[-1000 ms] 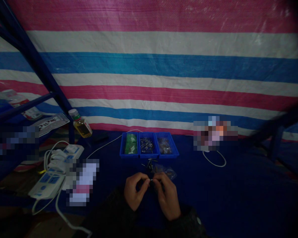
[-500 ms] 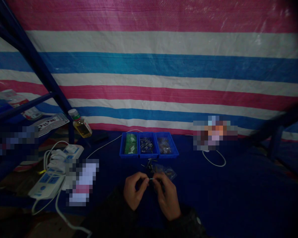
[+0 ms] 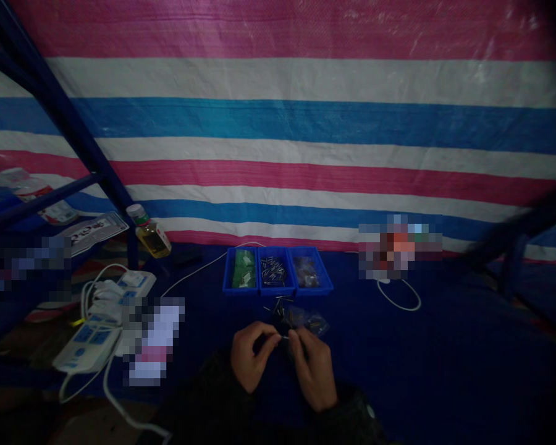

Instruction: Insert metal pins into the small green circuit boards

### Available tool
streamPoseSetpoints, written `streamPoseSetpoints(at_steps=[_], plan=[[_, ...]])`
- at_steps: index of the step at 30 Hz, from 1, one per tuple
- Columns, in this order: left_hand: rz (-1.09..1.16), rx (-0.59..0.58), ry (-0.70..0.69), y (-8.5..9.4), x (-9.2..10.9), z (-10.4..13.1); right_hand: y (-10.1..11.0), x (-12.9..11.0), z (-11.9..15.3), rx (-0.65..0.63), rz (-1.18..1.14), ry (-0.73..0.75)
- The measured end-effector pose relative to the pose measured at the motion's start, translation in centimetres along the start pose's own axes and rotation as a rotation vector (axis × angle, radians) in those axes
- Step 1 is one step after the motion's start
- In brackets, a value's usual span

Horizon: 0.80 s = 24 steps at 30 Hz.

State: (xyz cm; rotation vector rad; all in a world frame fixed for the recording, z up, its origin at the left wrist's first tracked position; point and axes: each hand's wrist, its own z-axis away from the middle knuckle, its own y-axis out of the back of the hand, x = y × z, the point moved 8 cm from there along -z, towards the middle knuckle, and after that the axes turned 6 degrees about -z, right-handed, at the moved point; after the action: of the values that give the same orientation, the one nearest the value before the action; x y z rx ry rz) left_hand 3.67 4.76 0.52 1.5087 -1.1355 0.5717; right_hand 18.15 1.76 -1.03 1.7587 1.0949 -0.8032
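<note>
My left hand (image 3: 252, 355) and my right hand (image 3: 314, 368) meet low in the middle of the head view. Thumb and forefinger of each are pinched at opposite ends of a thin, light metal piece (image 3: 284, 337), mostly covered by the fingertips. Just beyond them lie several loose slim metal pieces (image 3: 280, 306), perhaps screws, beside small clear plastic bags (image 3: 315, 322). Farther back stand three joined blue bins (image 3: 277, 291). Green packets (image 3: 244, 269) fill the left one, slim metal pieces (image 3: 272, 271) the middle one, and small clear bags (image 3: 304, 272) the right one.
White power strips (image 3: 92, 327) with plugs and cables sit at the left, next to a blurred-out bright rectangle (image 3: 157, 343). A bottle of yellow liquid (image 3: 152, 238) leans near a blue metal frame (image 3: 69, 133). Behind the blue surface hangs a striped sheet (image 3: 306, 148).
The fingers of my right hand have shifted slightly and look straighter around the metal piece. My left hand has barely moved. The bins and loose pieces stay as they were.
</note>
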Motion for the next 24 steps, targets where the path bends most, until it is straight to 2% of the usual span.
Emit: streamPoseSetpoints(at_steps=[10, 15, 21, 24], plan=[[-0.010, -0.047, -0.019, -0.4, 0.0, 0.0, 0.4, 0.5, 0.0, 0.045, 0.038, 0.012], [-0.009, -0.012, 0.003, -0.1, -0.3, 0.0, 0.6, 0.6, 0.1, 0.058, 0.029, 0.023], [-0.092, 0.128, 0.074, 1.1, -1.4, -0.1, 3.1, 1.0, 0.7, 0.278, 0.029, 0.005], [-0.162, 0.220, 0.053, 1.8, -0.7, -1.9, 3.8, 0.9, 0.7, 0.368, 0.022, 0.019]])
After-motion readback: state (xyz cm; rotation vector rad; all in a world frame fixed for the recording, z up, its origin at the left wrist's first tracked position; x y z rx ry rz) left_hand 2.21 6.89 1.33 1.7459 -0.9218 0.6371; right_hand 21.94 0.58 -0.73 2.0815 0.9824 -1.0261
